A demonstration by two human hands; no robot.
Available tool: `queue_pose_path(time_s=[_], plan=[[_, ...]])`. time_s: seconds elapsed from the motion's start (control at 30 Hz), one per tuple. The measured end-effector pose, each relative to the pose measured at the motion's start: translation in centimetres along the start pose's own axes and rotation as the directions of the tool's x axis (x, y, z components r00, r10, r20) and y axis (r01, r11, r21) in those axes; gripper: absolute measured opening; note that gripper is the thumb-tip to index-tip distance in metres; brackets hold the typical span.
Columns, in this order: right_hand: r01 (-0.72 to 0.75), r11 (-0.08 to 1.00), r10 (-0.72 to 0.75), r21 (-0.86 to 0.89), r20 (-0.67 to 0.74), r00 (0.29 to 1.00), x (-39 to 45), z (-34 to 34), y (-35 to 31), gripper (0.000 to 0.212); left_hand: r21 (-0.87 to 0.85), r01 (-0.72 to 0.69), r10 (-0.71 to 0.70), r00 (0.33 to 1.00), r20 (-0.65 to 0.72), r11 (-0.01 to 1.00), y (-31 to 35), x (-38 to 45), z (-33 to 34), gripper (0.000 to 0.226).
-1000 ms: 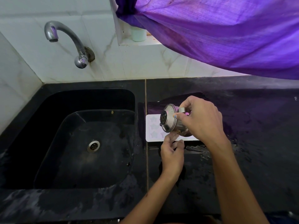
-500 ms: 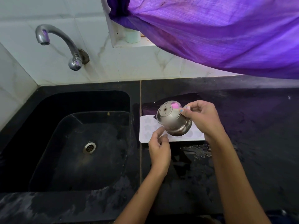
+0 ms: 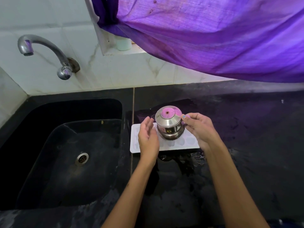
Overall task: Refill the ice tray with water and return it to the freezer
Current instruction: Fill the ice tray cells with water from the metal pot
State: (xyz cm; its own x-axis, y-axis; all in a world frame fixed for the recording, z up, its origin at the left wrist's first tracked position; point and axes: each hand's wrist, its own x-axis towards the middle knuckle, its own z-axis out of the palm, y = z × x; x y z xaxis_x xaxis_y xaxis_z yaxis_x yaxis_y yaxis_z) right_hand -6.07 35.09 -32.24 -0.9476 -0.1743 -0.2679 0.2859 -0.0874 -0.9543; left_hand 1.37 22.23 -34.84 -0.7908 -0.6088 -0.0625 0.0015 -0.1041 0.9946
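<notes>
A white ice tray lies flat on the black counter just right of the sink, its moulded cavities facing up. Above its middle my right hand grips a small round steel pot by the rim, the pot nearly upright with its mouth reflecting purple. My left hand hovers over the tray's left part, fingers straight and relaxed, holding nothing and close to the pot's side. Whether water is in the cavities I cannot tell.
The black sink with its drain lies to the left, a steel tap on the tiled wall above it. A purple curtain hangs over the counter's back. The wet black counter spreads right.
The pot has swung from tipped over the tray's left end back to nearly upright. My left hand let go of the tray's front edge and lifted, fingers opening.
</notes>
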Motion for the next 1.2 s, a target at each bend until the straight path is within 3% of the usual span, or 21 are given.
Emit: queue_pose_path(time_s=[0.27,0.57,0.83,1.2], plan=[[-0.048,0.988,0.045,0.149,0.022,0.999,3.7,0.1,0.2,0.012,0.023,0.017,-0.018,1.0,0.021,1.0,0.7,3.7,1.9,0.047],[-0.081,0.976,0.068,0.201,0.07,0.995,11.2,2.5,-1.3,0.015,0.072,0.11,-0.109,0.994,-0.017,0.991,1.8,10.3,4.4,0.05],[-0.134,0.974,0.121,0.182,0.079,0.989,16.0,4.2,-1.5,0.014,0.128,0.219,-0.213,0.975,-0.061,0.967,2.4,14.8,6.0,0.057],[-0.131,0.979,0.13,0.154,0.019,0.991,18.6,4.6,-1.4,0.014,0.2,0.264,-0.256,0.964,-0.065,0.943,2.1,17.3,7.0,0.056]])
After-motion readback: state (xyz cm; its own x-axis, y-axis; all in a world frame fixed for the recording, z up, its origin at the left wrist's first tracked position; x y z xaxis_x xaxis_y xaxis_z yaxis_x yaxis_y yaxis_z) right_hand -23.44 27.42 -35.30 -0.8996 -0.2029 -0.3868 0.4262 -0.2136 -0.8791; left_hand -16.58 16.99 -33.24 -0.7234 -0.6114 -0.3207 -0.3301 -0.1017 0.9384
